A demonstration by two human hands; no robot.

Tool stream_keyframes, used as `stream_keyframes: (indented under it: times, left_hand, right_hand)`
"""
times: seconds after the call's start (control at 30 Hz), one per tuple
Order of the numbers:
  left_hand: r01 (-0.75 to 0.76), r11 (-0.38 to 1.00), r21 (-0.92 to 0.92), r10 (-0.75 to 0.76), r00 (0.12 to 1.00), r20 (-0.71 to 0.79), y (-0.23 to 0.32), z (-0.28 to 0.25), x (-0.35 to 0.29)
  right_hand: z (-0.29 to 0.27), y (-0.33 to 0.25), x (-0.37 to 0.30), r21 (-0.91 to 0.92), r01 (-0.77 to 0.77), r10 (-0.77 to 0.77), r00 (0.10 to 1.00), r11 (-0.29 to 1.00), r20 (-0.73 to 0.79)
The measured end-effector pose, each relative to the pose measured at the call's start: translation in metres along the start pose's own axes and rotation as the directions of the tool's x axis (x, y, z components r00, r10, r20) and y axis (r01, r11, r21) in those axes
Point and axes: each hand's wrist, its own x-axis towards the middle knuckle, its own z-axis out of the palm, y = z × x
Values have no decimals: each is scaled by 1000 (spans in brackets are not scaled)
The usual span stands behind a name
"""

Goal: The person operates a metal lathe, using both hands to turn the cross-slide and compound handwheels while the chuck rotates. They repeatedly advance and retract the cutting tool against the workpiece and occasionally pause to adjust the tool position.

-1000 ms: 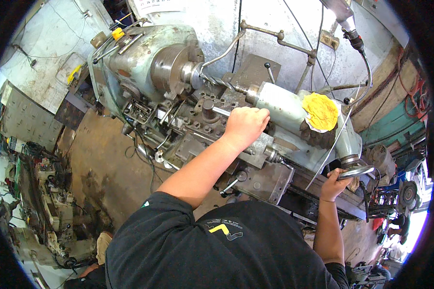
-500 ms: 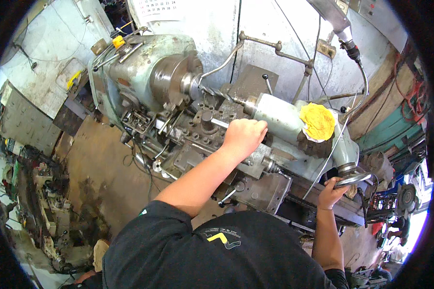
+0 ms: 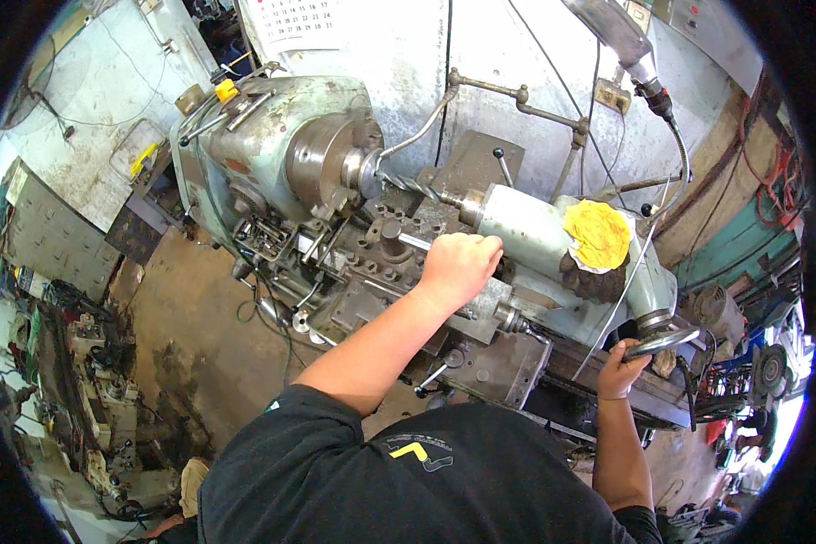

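A lathe stands in front of me. My left hand is closed on the outer end of the tool post lever, whose other end meets the tool post. At the right, my right hand grips the rim of the tailstock handwheel. A twist drill bit sticks out of the tailstock. Its tip meets a round metal workpiece in the chuck; whether it is inside the bore I cannot tell. My left fingertips are partly hidden.
A crumpled yellow cloth lies on the tailstock. Above it hangs a work lamp on a flexible neck. A bent coolant pipe reaches toward the chuck. Machine parts crowd the left side, beyond the stained floor.
The view has shifted slightly, so the lathe sits a little lower. My right hand stays on the handwheel, its grip slightly turned. My left hand keeps its place on the lever.
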Motion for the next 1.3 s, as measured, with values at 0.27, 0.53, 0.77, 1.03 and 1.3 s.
stream_keyframes:
  times: [0.27, 0.53, 0.77, 1.03, 1.3]
  left_hand:
    - [47, 998, 34, -47, 999, -1, 4, -1, 1]
    - [90, 994, 62, -90, 996, 1, 9, -2, 2]
    - [150, 982, 119, -152, 988, 7, 16, -2, 5]
    - [203, 967, 152, -195, 978, -68, 20, 2, 5]
    - [213, 963, 163, -195, 974, -118, 20, 5, 3]
  right_hand:
    - [-2, 4, -4, 21, -38, 37, 998, 999, 51]
    - [-6, 1, -9, 8, -54, 52, 986, 999, 160]
    - [0, -8, -13, 96, -102, 89, 988, 990, 128]
    - [-8, -24, -1, 57, -47, 33, 973, 997, 227]
    - [-16, -28, 13, 59, 101, -115, 945, 993, 307]
